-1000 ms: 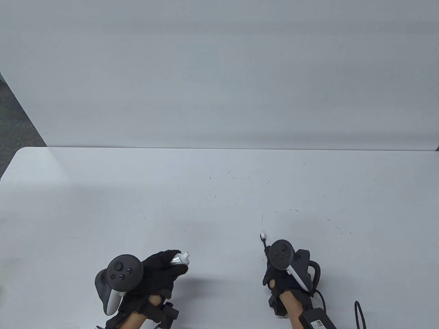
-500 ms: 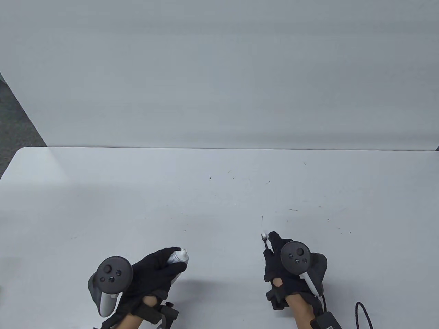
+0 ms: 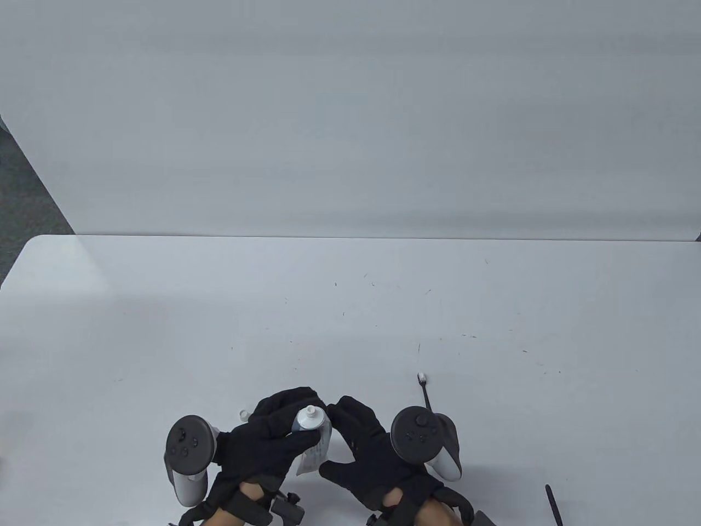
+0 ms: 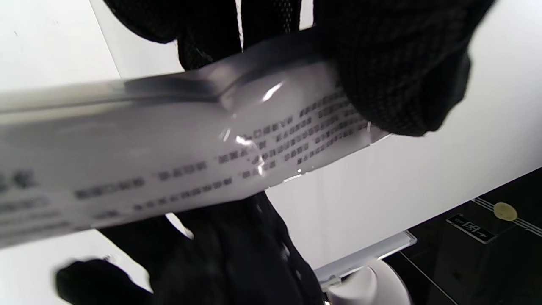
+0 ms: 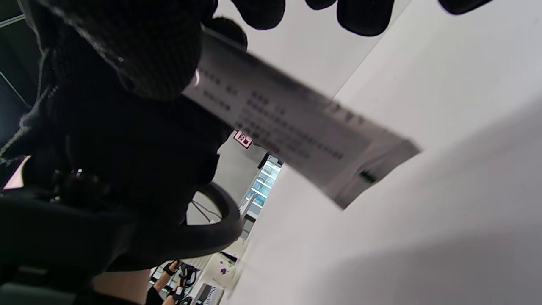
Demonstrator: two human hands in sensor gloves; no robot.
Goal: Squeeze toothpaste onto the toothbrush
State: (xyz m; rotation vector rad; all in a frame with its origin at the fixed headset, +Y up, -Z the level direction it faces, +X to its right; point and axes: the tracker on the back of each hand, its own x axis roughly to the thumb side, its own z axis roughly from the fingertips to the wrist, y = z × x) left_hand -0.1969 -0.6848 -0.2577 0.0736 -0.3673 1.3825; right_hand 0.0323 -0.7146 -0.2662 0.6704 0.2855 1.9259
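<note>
Now we have the tube in hand, while the brush lies on the table.

Our left hand grips the toothpaste tube around its upper body, nozzle up and uncapped; our right hand is spread open just beside it, holding nothing. We judge the tube light, soft and slick, so we would press mid-body, not at the stiff shoulder. The toothbrush lies to the right, bristles far; it looks thin, rigid and light, best pinched along the handle. A small white cap sits left.
</note>
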